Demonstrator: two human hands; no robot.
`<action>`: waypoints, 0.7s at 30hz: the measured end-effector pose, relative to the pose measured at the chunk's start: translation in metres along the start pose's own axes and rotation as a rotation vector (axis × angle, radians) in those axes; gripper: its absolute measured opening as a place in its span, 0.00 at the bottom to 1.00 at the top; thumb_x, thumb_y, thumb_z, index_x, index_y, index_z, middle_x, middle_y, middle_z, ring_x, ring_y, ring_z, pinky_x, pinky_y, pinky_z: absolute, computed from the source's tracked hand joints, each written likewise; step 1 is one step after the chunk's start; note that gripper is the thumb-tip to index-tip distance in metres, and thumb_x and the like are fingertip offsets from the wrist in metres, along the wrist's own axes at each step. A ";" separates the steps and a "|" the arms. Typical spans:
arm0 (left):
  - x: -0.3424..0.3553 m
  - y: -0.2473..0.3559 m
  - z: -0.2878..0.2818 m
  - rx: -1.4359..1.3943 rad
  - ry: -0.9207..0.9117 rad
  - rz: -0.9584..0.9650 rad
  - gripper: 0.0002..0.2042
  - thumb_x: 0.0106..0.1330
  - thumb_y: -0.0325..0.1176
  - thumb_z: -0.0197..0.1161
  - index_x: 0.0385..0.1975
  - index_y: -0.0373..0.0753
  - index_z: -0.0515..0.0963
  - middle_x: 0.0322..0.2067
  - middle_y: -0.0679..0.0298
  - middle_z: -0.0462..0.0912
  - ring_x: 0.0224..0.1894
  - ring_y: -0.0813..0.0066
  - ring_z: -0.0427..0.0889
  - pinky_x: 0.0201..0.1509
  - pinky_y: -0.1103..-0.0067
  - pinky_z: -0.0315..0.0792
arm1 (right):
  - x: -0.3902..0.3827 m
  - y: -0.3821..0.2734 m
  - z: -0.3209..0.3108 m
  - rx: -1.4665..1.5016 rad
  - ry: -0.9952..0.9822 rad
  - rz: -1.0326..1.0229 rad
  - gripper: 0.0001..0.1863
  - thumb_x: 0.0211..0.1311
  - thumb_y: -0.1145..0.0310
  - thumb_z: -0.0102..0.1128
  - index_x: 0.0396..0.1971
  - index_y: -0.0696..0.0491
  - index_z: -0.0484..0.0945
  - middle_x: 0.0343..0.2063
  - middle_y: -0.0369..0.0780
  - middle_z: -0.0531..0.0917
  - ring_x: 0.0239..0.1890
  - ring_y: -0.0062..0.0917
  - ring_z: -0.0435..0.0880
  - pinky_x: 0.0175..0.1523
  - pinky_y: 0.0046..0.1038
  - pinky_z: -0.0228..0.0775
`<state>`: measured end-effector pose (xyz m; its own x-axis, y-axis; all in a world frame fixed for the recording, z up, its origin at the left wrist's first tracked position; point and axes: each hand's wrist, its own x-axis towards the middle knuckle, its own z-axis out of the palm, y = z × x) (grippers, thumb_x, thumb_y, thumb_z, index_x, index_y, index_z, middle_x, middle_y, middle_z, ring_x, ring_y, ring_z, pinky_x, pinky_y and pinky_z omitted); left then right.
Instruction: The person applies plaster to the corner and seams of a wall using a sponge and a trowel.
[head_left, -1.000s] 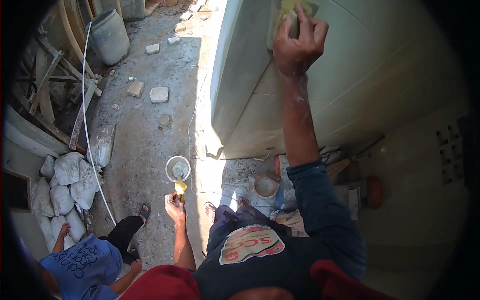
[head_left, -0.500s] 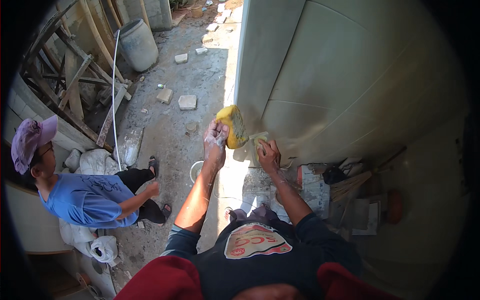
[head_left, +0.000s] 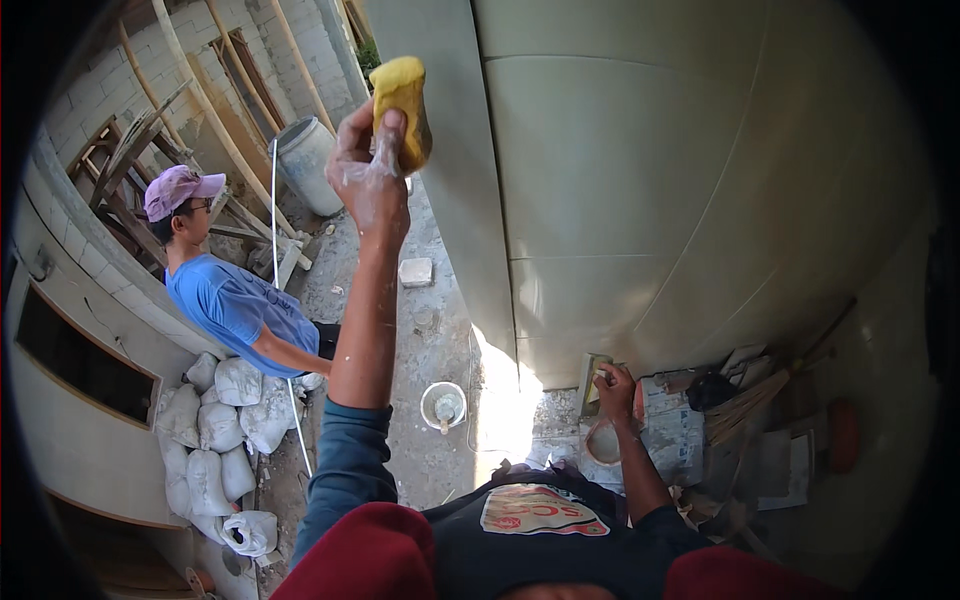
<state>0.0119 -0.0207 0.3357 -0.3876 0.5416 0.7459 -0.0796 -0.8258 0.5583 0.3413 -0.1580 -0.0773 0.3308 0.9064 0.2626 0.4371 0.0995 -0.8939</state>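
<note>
My left hand (head_left: 372, 185), smeared with white paste, is raised high and wrapped round a yellow sponge (head_left: 402, 88). The sponge overlaps the narrow grey tiled edge (head_left: 445, 150) of the wall; whether it touches cannot be told. Lower down on the right, my right hand (head_left: 617, 392) grips a flat rectangular float (head_left: 588, 386), held on edge near the foot of the large tiled wall (head_left: 620, 160). The fingers hide part of the float's grip.
A white bucket (head_left: 430, 388) with something grey inside stands on the rough floor. At left a person in a blue shirt (head_left: 225, 305) stands by piled white sacks (head_left: 207, 483). A blue-grey drum (head_left: 308, 165), poles and a paving block (head_left: 415, 272) lie beyond; boards and a broom clutter the right.
My left hand has lifted the sponge up and to the left. My right hand has lowered the float rightward, away from the sponge. The view has shifted, and the person at left stands more upright.
</note>
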 end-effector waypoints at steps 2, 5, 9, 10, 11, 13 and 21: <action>0.063 0.026 0.042 0.429 0.019 0.455 0.11 0.61 0.35 0.71 0.35 0.33 0.83 0.35 0.61 0.84 0.39 0.73 0.83 0.46 0.77 0.76 | 0.004 0.008 -0.009 -0.023 -0.021 0.030 0.14 0.49 0.73 0.69 0.39 0.55 0.84 0.26 0.40 0.77 0.26 0.25 0.78 0.34 0.27 0.71; 0.107 0.038 0.061 0.748 -0.114 0.707 0.11 0.61 0.15 0.59 0.42 0.32 0.80 0.35 0.56 0.82 0.40 0.65 0.83 0.42 0.76 0.75 | 0.014 0.006 -0.010 0.013 -0.036 0.024 0.15 0.48 0.74 0.69 0.39 0.56 0.84 0.27 0.40 0.78 0.27 0.25 0.80 0.35 0.27 0.72; 0.067 -0.037 0.031 0.834 -0.209 0.851 0.09 0.55 0.24 0.69 0.36 0.37 0.83 0.35 0.55 0.82 0.36 0.57 0.82 0.43 0.73 0.75 | 0.004 0.014 -0.012 0.025 -0.090 0.069 0.15 0.49 0.74 0.69 0.39 0.57 0.84 0.28 0.40 0.80 0.28 0.25 0.80 0.36 0.27 0.72; 0.031 -0.053 0.020 0.869 -0.240 0.760 0.10 0.54 0.21 0.68 0.37 0.37 0.83 0.35 0.56 0.82 0.37 0.59 0.82 0.43 0.72 0.76 | -0.003 0.022 -0.015 0.023 -0.105 0.083 0.15 0.49 0.74 0.69 0.39 0.57 0.84 0.28 0.40 0.80 0.28 0.25 0.80 0.36 0.27 0.72; -0.006 -0.075 0.009 0.860 -0.226 0.685 0.12 0.53 0.18 0.66 0.37 0.37 0.82 0.35 0.56 0.82 0.37 0.59 0.82 0.42 0.72 0.76 | -0.012 0.033 -0.020 0.007 -0.134 0.131 0.15 0.49 0.75 0.69 0.40 0.56 0.83 0.29 0.38 0.79 0.28 0.22 0.79 0.36 0.24 0.72; -0.077 -0.105 -0.023 0.892 -0.266 0.576 0.17 0.49 0.13 0.61 0.38 0.39 0.80 0.34 0.57 0.80 0.37 0.58 0.79 0.41 0.69 0.73 | -0.029 0.035 -0.024 -0.029 -0.206 0.160 0.15 0.50 0.76 0.70 0.40 0.58 0.83 0.29 0.36 0.80 0.28 0.18 0.79 0.35 0.22 0.72; -0.288 -0.187 -0.119 0.980 -0.423 0.025 0.12 0.54 0.19 0.65 0.38 0.39 0.78 0.36 0.57 0.78 0.39 0.56 0.77 0.43 0.67 0.72 | -0.056 0.065 -0.047 -0.085 -0.337 0.233 0.15 0.48 0.71 0.70 0.38 0.57 0.84 0.25 0.41 0.80 0.25 0.24 0.78 0.33 0.28 0.71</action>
<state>0.0289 -0.0416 -0.0270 -0.0132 0.6923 0.7215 0.7706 -0.4528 0.4485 0.3908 -0.2213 -0.1329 0.1428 0.9857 -0.0895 0.4554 -0.1457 -0.8783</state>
